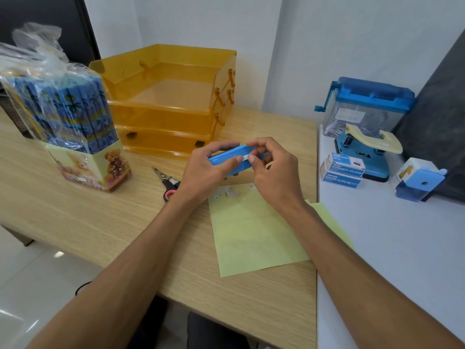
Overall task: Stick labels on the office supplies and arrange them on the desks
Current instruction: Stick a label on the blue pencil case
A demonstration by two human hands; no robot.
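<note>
My left hand [205, 170] grips a long blue office tool [226, 156] and holds it above the wooden desk [88, 222]. My right hand [273, 172] pinches a small white label [245, 158] against the tool's side, thumb and forefinger on the label. Under my hands lies a yellow-green backing sheet [251, 235] with a few small white labels [227, 192] near its top edge.
Black scissors with a red handle [167, 181] lie left of my hands. An orange stacked tray [166, 102] stands behind, a wrapped box of blue pencils [68, 114] at left. On the white desk [390, 248]: binder clip boxes [343, 170], a hole punch [370, 149], a small shredder [364, 107], a sharpener [417, 180].
</note>
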